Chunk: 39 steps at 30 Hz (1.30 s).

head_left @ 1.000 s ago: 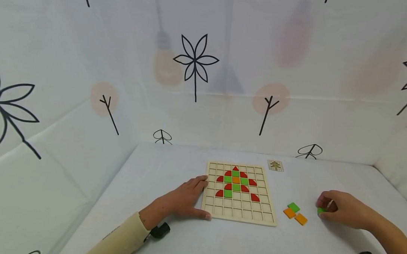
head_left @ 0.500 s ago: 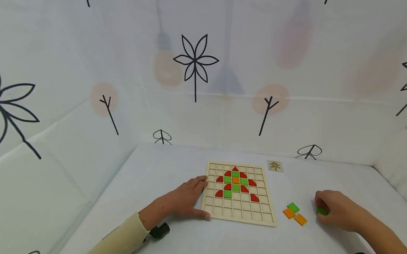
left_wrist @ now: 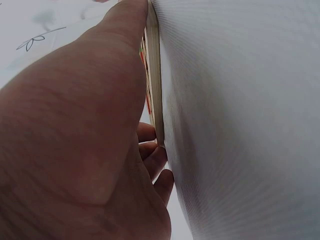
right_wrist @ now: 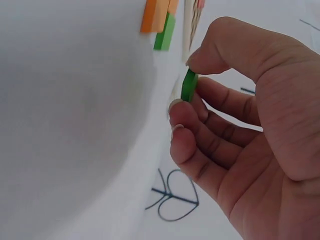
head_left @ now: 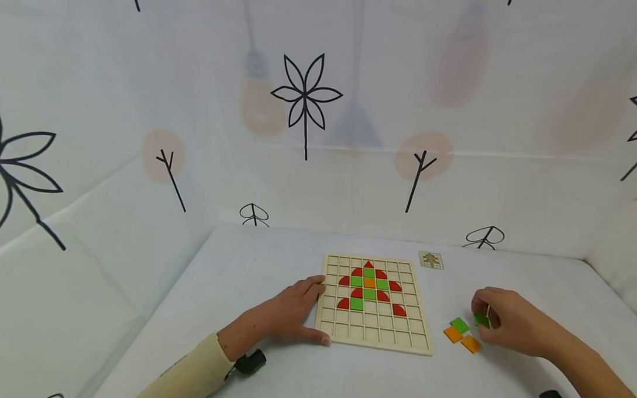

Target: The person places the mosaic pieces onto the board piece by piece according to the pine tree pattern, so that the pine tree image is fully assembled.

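Observation:
A wooden grid board (head_left: 374, 333) lies flat on the table, with red, green and orange pieces set in its squares in a tree shape. My left hand (head_left: 285, 315) rests against the board's left side, fingers and thumb spread along the edge. In the left wrist view the fingertips (left_wrist: 159, 159) touch the board's side (left_wrist: 155, 75). My right hand (head_left: 519, 323) pinches a green tile (right_wrist: 188, 85) between thumb and fingers, above the table to the right of the loose tiles. A loose green tile (head_left: 459, 325) and two orange tiles, one an orange tile (head_left: 471, 344) nearest me, lie between board and hand.
A small pattern card (head_left: 431, 260) with a tree picture lies beyond the board's far right corner. The white table (head_left: 380, 383) is enclosed by hanging white cloth (head_left: 350, 182) with plant drawings. Dark wrist devices, one a left wrist device (head_left: 251, 362), sit beside both wrists.
My right hand has picked up the green tile and moved left with it, toward the loose tiles. The left hand and the board have stayed put.

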### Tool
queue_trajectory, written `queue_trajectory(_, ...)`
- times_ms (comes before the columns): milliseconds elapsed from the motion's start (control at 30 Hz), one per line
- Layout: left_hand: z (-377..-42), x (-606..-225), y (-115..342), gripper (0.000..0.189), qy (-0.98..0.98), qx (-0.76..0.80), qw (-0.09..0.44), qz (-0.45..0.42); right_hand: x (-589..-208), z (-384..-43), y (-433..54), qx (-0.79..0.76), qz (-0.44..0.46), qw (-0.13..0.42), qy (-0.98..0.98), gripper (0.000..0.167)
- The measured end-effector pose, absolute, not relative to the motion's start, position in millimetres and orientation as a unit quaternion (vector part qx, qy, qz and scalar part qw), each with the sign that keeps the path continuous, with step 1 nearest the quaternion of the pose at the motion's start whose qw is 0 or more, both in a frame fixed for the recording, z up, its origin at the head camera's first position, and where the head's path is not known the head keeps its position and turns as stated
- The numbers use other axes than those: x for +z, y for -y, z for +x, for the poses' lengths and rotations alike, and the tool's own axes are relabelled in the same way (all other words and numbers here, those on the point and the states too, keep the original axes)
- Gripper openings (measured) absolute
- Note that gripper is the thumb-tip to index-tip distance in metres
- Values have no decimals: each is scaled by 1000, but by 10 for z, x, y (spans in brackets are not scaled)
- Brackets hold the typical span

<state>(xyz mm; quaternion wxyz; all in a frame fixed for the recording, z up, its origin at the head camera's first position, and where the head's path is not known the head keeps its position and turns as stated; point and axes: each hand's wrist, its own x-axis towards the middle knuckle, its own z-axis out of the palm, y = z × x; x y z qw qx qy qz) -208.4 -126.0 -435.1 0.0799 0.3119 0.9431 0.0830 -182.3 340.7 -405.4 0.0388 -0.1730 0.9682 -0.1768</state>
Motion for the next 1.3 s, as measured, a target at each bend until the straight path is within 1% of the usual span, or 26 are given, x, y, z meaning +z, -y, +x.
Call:
queue_trajectory(333,-2078,-4323,1256,119,-944,85,81,308,-4010,-1842,-3056,-198,-219,9,-955,30)
queue_trajectory(633,-2093,-4340,1262,118,-944,82,86,307,-3976,-1913,-2713,-206,-223,20,-953,28)
queue_trajectory(1300,-2071,-4313,1262,120,-943,85,87,310,-4062,-2125,-2174,-208,-305,-10,-929,25)
